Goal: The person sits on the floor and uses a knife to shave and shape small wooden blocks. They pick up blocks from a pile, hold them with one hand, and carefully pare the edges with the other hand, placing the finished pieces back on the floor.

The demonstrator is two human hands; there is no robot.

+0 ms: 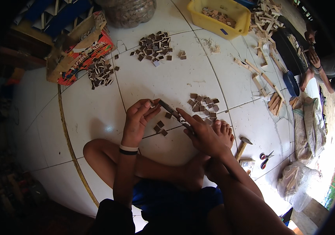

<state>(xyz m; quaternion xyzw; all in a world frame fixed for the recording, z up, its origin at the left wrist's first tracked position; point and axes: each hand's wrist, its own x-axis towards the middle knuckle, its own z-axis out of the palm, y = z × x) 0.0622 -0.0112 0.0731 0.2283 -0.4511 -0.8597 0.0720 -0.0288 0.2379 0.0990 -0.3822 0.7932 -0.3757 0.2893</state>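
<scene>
My left hand [135, 119] is raised over the floor, thumb and fingers pinching a small square tile [151, 104]. My right hand [208, 136] grips a long, dark, flat bar [168, 108] that looks like a file. Its far end reaches up to the fingers of my left hand, close to the tile; whether the two touch I cannot tell. Below the bar lie a few loose brown tiles [159, 124]. Just beyond my right hand and my bare foot [224, 131] is a scattered group of brown square tiles [202, 103].
Bigger tile piles [151, 47] lie ahead, beside a cut cardboard box [83, 51] and a yellow tub [218, 19]. At right are a hammer [244, 145], scissors [266, 159], wood strips [267, 80] and sacks [310, 125]. Another person [320, 62] sits at far right.
</scene>
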